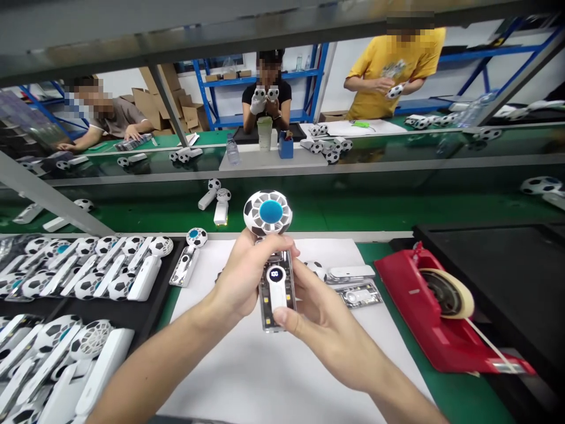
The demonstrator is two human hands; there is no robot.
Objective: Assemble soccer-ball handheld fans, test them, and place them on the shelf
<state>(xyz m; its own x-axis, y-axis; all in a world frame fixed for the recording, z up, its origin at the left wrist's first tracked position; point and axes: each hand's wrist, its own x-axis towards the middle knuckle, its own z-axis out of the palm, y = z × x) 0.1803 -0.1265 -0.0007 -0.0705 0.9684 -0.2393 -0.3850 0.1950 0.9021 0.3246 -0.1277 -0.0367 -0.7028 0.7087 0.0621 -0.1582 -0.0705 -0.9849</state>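
Both hands hold one handheld fan [270, 215] upright over the white paper [265, 377]. Its round head has a black and white football pattern with a blue centre; its clear-fronted handle carries a small lit display reading 100. My left hand [242, 268] is closed round the upper handle, thumb across the neck. Behind and right of the handle, my right hand [329, 330] grips it, thumb pressed on the lower front. More fans lie close by: one at the left paper edge [188, 259] and a couple partly behind my right hand [359, 294].
Black trays [165, 294] with rows of football fans stand on the left. On the right sit a red tape dispenser [410, 306] and a black tray [498, 277]. Two fans [221, 209] lie on the green conveyor belt [154, 206]. Three co-workers sit or stand across it.
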